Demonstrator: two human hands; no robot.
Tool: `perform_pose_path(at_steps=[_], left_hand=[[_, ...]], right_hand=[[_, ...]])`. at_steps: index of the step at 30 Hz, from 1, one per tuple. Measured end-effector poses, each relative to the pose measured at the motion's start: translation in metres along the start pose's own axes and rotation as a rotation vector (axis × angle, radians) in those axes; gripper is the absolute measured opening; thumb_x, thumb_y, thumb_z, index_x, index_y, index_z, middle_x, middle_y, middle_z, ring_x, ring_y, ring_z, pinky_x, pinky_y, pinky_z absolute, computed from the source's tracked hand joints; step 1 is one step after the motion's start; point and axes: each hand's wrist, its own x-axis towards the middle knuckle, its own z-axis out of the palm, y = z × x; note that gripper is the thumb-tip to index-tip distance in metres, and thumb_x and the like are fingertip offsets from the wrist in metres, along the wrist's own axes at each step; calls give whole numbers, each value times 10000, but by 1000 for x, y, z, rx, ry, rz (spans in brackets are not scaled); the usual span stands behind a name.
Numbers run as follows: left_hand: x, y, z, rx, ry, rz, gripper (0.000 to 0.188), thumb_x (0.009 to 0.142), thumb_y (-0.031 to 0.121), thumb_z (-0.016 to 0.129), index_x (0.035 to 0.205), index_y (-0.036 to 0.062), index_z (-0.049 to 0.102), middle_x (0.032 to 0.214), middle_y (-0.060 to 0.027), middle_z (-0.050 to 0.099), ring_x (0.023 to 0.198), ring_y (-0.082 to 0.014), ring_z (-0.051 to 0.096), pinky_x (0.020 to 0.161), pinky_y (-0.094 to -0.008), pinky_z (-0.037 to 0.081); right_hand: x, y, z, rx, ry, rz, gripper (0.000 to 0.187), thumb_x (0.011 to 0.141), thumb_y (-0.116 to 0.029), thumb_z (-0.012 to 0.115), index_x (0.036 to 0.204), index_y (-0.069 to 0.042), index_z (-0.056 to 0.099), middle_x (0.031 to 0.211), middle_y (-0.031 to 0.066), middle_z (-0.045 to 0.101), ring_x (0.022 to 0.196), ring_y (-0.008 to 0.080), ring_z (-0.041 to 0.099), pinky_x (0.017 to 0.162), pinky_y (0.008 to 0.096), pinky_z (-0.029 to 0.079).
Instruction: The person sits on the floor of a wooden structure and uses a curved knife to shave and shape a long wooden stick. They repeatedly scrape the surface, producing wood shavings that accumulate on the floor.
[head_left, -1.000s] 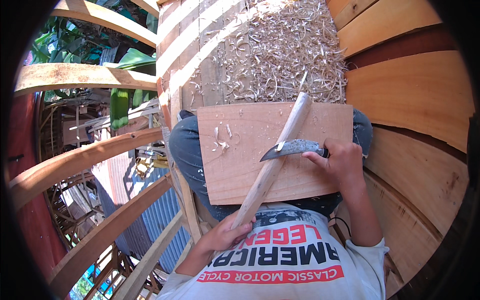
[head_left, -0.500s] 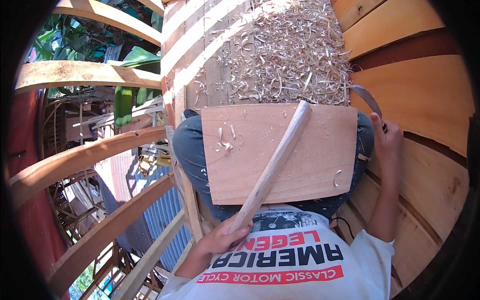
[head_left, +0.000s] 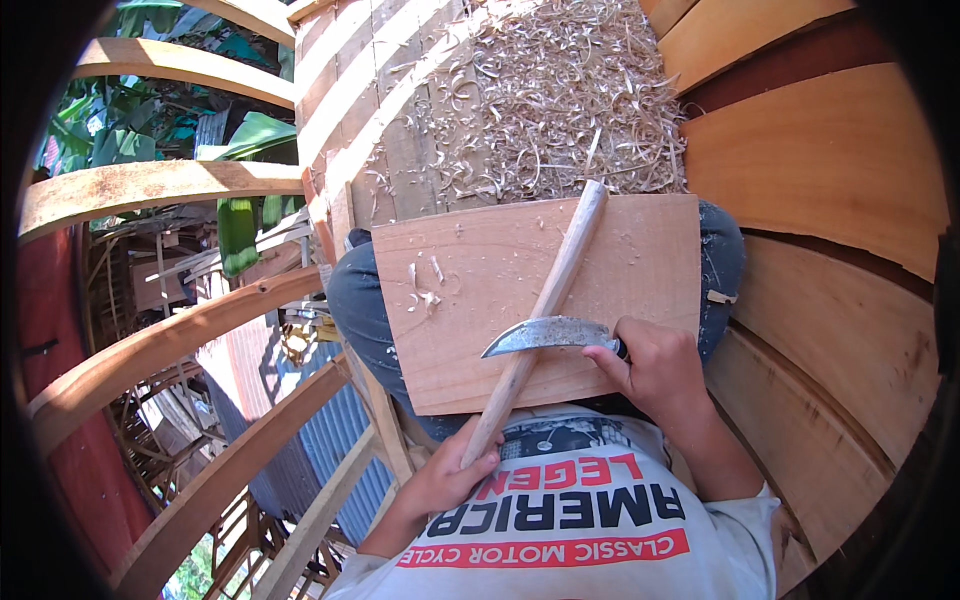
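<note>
A flat wooden board [head_left: 440, 365] lies across my lap. Slanting over it is a long, pale wooden stick [head_left: 572, 245], its far end just past the board's far edge. My left hand [head_left: 452, 470] is closed around the stick's near end, close to my shirt. In my right hand [head_left: 655, 370] is a knife [head_left: 550, 334] with a broad, curved blade; the fingers wrap its handle, which is mostly hidden. The blade lies crosswise over the stick's middle, its tip pointing left. Whether the edge touches the wood I cannot tell.
Curled wood shavings [head_left: 580, 90] cover the plank floor beyond the board, and a few small curls [head_left: 428, 298] lie on it. Wooden rails [head_left: 180, 320] form an open side on the left. Orange-brown plank walling [head_left: 820, 150] rises close on the right.
My right hand has swung the knife from beyond the board's right edge inward and nearer, over the stick. The left hand keeps its hold. The whole view has shifted slightly.
</note>
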Motion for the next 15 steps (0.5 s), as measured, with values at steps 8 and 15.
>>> perform_pose_path(at_steps=[8,15], left_hand=[[3,-2,2,79,36,103,287,951,228,539,1116,3,471,856,-63,544,793,-117,519,733,-282,426],[0,-2,-1,17,-28,-19,265,956,220,532,1101,10,460,750,-35,529,668,-95,516,649,-272,432]], right_hand=[[17,9,-9,-200,25,19,490,793,-495,695,646,-44,574,571,127,562,522,307,589,475,368,450],[38,41,-17,-249,284,162,597,852,-546,615,614,-2,551,529,167,525,496,357,552,465,405,438]])
